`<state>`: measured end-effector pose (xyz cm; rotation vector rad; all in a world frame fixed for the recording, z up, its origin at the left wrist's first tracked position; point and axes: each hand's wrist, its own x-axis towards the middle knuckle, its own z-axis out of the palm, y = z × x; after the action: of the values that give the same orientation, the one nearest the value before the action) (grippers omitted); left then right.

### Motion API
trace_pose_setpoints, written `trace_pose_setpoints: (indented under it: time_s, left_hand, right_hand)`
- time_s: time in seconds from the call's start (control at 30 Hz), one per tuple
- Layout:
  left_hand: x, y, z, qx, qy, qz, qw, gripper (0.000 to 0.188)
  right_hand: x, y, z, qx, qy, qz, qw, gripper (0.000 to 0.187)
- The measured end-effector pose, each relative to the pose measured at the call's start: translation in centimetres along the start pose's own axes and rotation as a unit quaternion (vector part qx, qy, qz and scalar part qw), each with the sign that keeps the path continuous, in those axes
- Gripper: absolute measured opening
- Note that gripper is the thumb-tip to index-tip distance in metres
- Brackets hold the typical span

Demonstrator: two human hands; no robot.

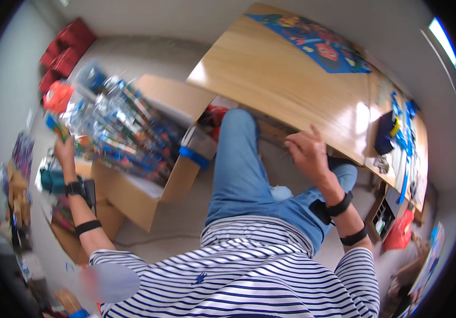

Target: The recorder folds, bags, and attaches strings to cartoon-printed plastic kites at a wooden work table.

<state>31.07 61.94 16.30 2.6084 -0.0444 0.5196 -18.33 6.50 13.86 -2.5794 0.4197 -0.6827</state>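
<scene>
My left hand (64,151) is raised at the left, closed around the lower end of a small blue, green and yellow object (55,125), blurred and too small to name. Right beside it, an open cardboard box (183,177) is heaped with several clear plastic packages (124,116) with colourful contents. My right hand (308,152) hangs above my lap, by the near edge of the wooden table (286,79). Its fingers are loosely bent, one sticking out apart, and I see nothing in them.
A blue printed sheet (318,47) lies on the table's far side; blue straps (405,138) and a dark pouch (384,132) lie at its right end. Red containers (66,50) stand by the far left wall. A red bag (399,231) sits at the lower right.
</scene>
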Motion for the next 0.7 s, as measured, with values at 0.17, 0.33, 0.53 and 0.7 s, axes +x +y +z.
trace_pose_setpoints:
  time_s: [0.17, 0.33, 0.53, 0.7]
  left_hand:
    - [-3.0, 0.1, 7.8, 0.089, 0.111, 0.036, 0.989, 0.044]
    - [-5.3, 19.8, 15.8, -0.191, -0.055, 0.229, 0.953, 0.010]
    - [-15.4, 51.7, 25.9, -0.213, -0.173, 0.504, 0.819, 0.027]
    - [-26.7, 69.6, 33.8, -0.063, -0.171, 0.746, 0.640, 0.029]
  right_hand:
    - [-0.6, 3.5, 0.4, -0.010, -0.001, 0.080, 0.997, 0.009]
    - [-2.2, 8.7, 0.8, 0.002, 0.019, 0.144, 0.989, 0.015]
    - [-3.6, 15.7, 0.7, -0.017, 0.085, 0.243, 0.966, 0.019]
    - [-5.0, 18.7, -0.2, 0.044, 0.122, 0.285, 0.950, 0.016]
